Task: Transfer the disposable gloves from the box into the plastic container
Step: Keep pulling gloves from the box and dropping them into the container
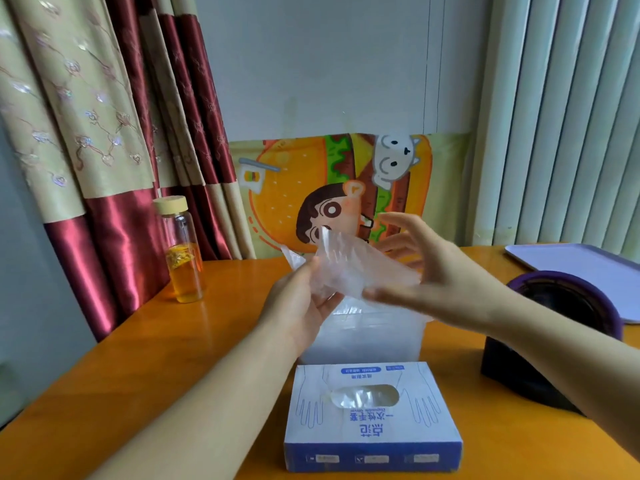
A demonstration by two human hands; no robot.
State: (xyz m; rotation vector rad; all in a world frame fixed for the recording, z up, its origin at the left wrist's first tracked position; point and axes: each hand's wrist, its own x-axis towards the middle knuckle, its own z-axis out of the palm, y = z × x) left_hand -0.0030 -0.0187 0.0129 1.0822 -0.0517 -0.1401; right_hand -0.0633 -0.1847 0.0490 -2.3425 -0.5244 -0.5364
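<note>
A blue and white glove box (374, 419) lies flat near the table's front edge, with clear gloves showing in its oval opening. Just behind it stands a translucent plastic container (363, 341). Above the container both hands hold a crumpled clear disposable glove (356, 268). My left hand (301, 303) grips its left side from below. My right hand (426, 271) pinches its right edge with thumb and fingers spread around it. The glove hangs above the container, apart from its rim.
A glass bottle (181, 251) of orange liquid with a pale lid stands at the left on the orange table (156, 358). A dark purple device (554, 330) sits at the right. A lilac tray (581, 268) lies behind it. Curtains and a cartoon poster back the table.
</note>
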